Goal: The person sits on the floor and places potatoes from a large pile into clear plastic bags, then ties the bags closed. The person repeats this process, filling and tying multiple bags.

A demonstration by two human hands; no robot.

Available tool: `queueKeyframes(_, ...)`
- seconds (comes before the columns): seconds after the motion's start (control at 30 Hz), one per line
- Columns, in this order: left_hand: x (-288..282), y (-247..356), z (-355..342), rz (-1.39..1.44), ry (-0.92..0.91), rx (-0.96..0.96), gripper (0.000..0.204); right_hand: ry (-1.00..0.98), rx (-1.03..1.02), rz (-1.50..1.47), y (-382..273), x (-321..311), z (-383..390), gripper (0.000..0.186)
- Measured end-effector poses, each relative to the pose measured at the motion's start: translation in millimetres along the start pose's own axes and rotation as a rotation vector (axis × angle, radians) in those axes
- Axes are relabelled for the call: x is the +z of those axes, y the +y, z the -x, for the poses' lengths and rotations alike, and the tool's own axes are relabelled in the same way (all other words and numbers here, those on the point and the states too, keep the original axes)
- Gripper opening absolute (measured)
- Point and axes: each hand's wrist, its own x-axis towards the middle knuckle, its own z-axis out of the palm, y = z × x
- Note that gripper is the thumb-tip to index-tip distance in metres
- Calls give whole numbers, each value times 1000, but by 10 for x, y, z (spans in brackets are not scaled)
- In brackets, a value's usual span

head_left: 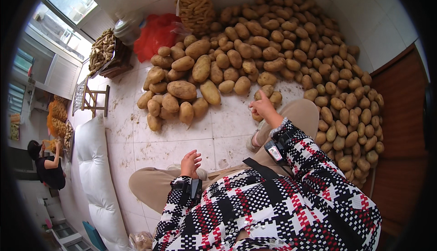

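Small potatoes (276, 98) are seen on the tiled floor (177, 144), close by the right hand (266, 109) and near the inner edge of the potato pile (296, 37). The rightmost is roundish; no clear long axis can be read. The one beyond the fingertips is partly covered by them; a third, below the hand, is mostly hidden. The right index finger is extended forward, the other fingers bent; whether anything is touched or gripped cannot be told. The left hand (190, 163) is held half open above the floor, fingers loosely curled, nothing seen in it. Further left, a large potato (182, 89) is laid with its long axis left to right; beside it, a yellowish potato (210, 92) is slanted, far end leftward. The pile's near right end is partly hidden by the checked sleeve (309, 155). The contents of a plastic bag (141, 240), cut off at the lower edge, are hard to make out.
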Motion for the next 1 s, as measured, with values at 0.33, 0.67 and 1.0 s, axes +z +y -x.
queueKeyframes(0.33,0,13,14,4,4,-10,28,-26,43,11,46,-11,-34,76)
queueKeyframes(0.67,-10,2,14,0,-5,1,29,-25,45,5,50,-10,-27,74)
queueKeyframes(1.0,-3,13,26,-13,5,15,30,-64,45,81,24,1,-24,72)
